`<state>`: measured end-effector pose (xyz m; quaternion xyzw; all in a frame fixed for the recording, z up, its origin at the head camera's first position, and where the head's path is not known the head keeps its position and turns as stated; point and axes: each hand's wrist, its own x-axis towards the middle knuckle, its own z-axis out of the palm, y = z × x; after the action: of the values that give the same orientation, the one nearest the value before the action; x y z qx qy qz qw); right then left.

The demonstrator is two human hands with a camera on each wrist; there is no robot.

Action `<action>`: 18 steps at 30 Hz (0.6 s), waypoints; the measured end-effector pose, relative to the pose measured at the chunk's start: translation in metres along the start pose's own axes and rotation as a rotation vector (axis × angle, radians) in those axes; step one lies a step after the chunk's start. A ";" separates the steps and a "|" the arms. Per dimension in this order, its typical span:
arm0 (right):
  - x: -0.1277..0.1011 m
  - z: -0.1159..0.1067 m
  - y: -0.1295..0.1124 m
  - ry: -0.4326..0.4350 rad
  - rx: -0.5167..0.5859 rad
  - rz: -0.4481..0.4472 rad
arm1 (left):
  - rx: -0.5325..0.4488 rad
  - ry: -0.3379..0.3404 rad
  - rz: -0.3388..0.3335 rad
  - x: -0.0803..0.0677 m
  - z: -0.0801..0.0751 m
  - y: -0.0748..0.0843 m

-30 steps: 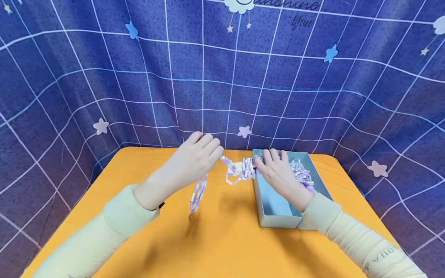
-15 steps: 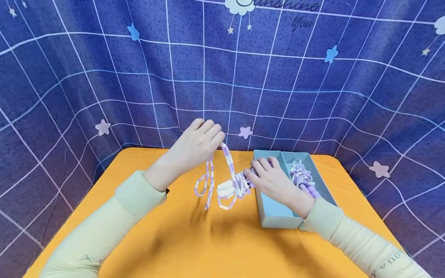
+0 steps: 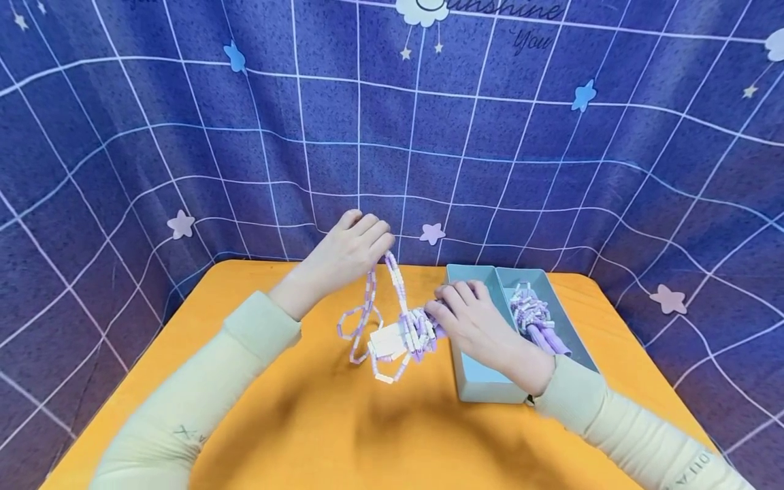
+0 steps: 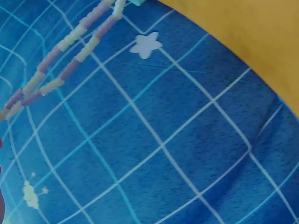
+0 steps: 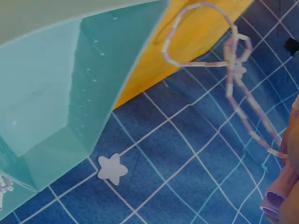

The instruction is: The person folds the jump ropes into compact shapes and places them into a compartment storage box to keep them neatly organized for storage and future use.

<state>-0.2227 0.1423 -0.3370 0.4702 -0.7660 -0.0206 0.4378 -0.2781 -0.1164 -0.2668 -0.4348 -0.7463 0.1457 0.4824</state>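
Beads in purple and white, strung on a long skipping rope [image 3: 392, 320], hang in loops between two hands above the orange table [image 3: 343, 422]. The left hand [image 3: 349, 255] is lifted up, with its fingers curled round a strand of the rope, and two strands drop down from under its fingertips. Below and beside that hand, the rope gathers in a messy bunch that touches the table. The right hand [image 3: 474, 323] is lower, with its fingers bent over the thick end of that bunch, pinching it just past the near wall of the light blue plastic box [image 3: 484, 384]. The wrist of that hand lies over the box. Behind that hand, in the far half of the box, sits another bundle of purple and white beaded rope with purple handles [image 3: 539, 323]. Past both hands hangs a dark blue cloth with white grid lines and little stars [image 3: 551, 156].
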 end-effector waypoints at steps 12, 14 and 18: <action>0.009 -0.009 0.009 0.056 0.105 0.105 | -0.016 -0.035 -0.036 -0.019 0.035 -0.001; 0.010 -0.009 0.011 0.059 0.129 0.112 | -0.022 -0.039 -0.047 -0.021 0.039 0.000; 0.011 -0.011 0.013 0.056 0.168 0.136 | -0.050 -0.043 -0.084 -0.022 0.043 0.001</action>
<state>-0.2260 0.1461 -0.3172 0.4526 -0.7826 0.0865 0.4186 -0.3106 -0.1251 -0.3017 -0.4119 -0.7775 0.1158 0.4609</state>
